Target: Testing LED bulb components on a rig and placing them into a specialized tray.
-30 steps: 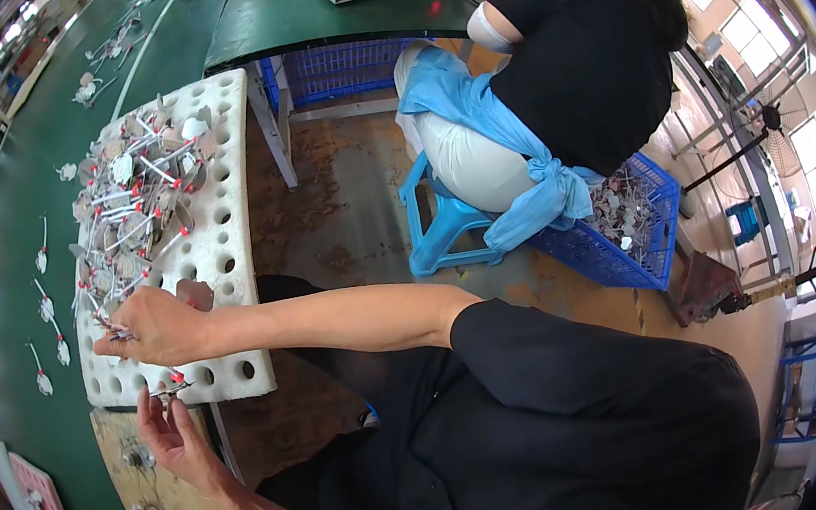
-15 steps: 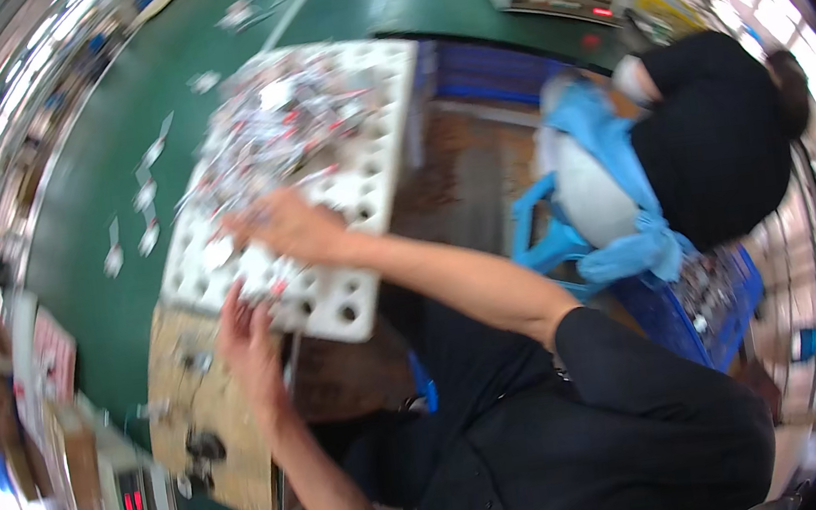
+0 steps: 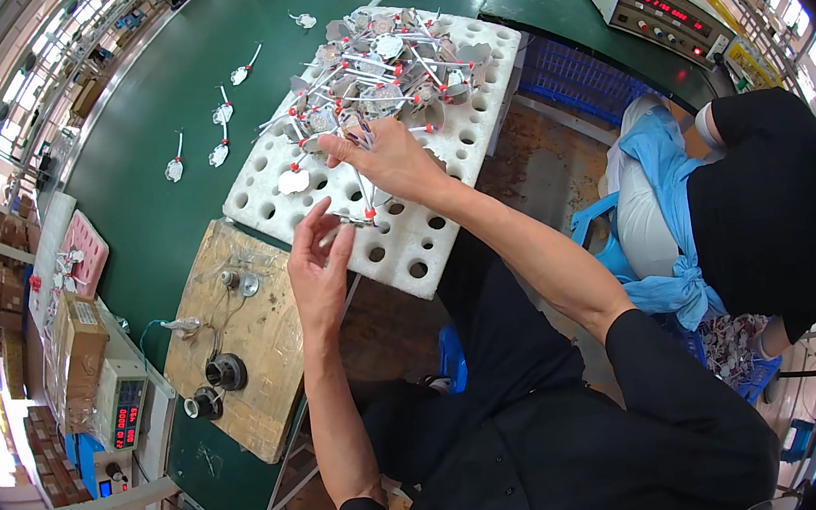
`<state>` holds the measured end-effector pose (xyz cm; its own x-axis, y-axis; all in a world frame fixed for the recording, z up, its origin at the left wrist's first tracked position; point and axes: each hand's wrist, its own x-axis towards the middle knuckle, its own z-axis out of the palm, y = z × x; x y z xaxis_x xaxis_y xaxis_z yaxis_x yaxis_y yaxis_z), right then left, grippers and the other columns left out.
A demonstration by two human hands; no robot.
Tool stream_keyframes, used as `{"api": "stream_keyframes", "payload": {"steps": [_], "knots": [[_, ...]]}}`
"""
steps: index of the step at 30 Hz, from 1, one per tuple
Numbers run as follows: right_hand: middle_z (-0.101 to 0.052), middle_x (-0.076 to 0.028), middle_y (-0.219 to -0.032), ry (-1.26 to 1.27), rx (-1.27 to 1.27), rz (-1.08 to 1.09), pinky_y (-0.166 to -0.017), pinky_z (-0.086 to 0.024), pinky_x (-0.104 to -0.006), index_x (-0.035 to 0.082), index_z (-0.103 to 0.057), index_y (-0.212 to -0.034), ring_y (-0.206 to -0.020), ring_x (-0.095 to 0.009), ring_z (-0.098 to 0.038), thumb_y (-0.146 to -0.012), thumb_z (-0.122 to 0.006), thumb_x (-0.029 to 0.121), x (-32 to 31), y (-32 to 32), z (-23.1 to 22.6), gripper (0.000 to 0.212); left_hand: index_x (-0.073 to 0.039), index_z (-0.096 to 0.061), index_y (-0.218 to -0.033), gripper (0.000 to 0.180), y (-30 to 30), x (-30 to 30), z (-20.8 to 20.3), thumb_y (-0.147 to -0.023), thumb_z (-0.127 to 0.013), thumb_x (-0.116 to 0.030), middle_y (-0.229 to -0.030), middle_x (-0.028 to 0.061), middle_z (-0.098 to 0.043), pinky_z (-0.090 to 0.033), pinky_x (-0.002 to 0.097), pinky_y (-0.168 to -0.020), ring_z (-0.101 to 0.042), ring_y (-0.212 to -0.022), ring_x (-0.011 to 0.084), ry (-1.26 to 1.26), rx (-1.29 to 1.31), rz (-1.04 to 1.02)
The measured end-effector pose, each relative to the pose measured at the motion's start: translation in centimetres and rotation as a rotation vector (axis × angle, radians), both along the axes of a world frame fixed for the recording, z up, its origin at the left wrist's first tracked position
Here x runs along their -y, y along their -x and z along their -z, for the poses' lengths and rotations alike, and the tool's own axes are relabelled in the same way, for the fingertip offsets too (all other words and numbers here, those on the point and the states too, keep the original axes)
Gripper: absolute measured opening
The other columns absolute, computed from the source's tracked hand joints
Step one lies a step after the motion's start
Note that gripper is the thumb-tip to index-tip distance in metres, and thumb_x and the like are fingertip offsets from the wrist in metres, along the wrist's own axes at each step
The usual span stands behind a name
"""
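Note:
My right hand (image 3: 385, 162) reaches over a white foam tray (image 3: 264, 186) with round holes. Its fingers are closed on the white wires of a small metal disc part (image 3: 356, 220) with a red tip, which hangs below them. Beside that disc, at the tray's near edge, my left hand (image 3: 317, 270) has its thumb and fingers apart; the thumb is at or very near the disc's edge. Beyond my right hand lies a heap of wired metal discs (image 3: 377, 67) with white leads and red tips. A loose pale disc (image 3: 293, 181) rests on the tray.
A wooden board (image 3: 248, 354) carrying black round fittings (image 3: 226, 371) stands left of my forearm. Several wired discs (image 3: 219, 154) lie on the green table (image 3: 140, 114). A meter box (image 3: 657, 10) sits at the back right; a person in black (image 3: 765, 204) sits to the right.
The view has shifted, so the tray and heap now appear farther right and higher. My right hand stays over the tray and my left at its edge; the wired disc between them now shows clearly.

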<state>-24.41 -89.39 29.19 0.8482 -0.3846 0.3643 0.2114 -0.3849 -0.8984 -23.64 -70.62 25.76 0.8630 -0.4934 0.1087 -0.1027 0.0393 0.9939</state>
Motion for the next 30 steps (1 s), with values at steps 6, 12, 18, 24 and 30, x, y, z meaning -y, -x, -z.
{"api": "stream_keyframes", "payload": {"steps": [6, 12, 18, 24, 30], "knots": [[-0.055, -0.006, -0.053, 0.148, -0.015, -0.016, -0.051, -0.040, -0.0341, 0.002, -0.069, -0.072, -0.051, -0.013, -0.048, -0.094, -0.065, 0.048, -0.5, 0.0, 0.5, 0.052, -0.005, -0.068, -0.111, 0.032, -0.4, 1.7, -0.4, -0.083, -0.078, -0.017, -0.112, 0.0124, -0.064, -0.049, 0.0405, -0.089, -0.059, -0.109, 0.0291, -0.281, 0.679, -0.196], [-0.058, -0.013, -0.057, 0.250, 0.002, 0.013, -0.053, -0.043, -0.0383, 0.001, -0.069, -0.073, -0.052, -0.023, -0.055, -0.090, -0.069, 0.044, -1.3, -0.4, 1.7, 0.046, 0.000, -0.068, -0.099, 0.019, -1.0, 2.5, 0.1, -0.091, -0.071, -0.016, -0.092, 0.0113, -0.069, -0.050, 0.0373, -0.081, -0.065, -0.086, 0.0275, -0.355, 0.552, -0.170], [-0.058, -0.008, -0.056, 0.242, -0.012, -0.066, -0.052, -0.043, -0.0340, 0.004, -0.075, -0.087, -0.053, -0.014, -0.055, -0.089, -0.072, 0.043, -1.2, 0.0, 2.2, 0.040, 0.001, -0.064, -0.103, 0.019, -0.6, 0.9, 1.2, -0.101, -0.061, -0.017, -0.091, 0.0060, -0.072, -0.051, 0.0273, -0.078, -0.065, -0.085, 0.0109, 0.005, 0.099, -0.099], [-0.058, -0.005, -0.058, 0.141, -0.175, -0.142, -0.054, -0.042, -0.0335, 0.005, -0.074, -0.096, -0.055, -0.013, -0.053, -0.099, -0.057, 0.048, -2.0, -1.1, 2.3, 0.046, 0.001, -0.066, -0.108, 0.017, 1.4, -0.8, 1.7, -0.099, -0.062, -0.012, -0.091, 0.0070, -0.071, -0.052, 0.0287, -0.076, -0.064, -0.080, 0.0112, -0.306, 0.672, -0.291], [-0.054, 0.002, -0.066, -0.164, -0.075, -0.172, -0.054, -0.041, -0.0289, 0.004, -0.072, -0.110, -0.057, -0.007, -0.048, -0.105, -0.051, 0.041, -1.9, -1.1, -0.2, 0.043, 0.002, -0.065, -0.112, 0.020, 2.6, -2.1, 0.9, -0.101, -0.061, -0.014, -0.093, 0.0076, -0.070, -0.054, 0.0267, -0.079, -0.064, -0.083, 0.0099, 0.059, 0.055, -0.138]]}}
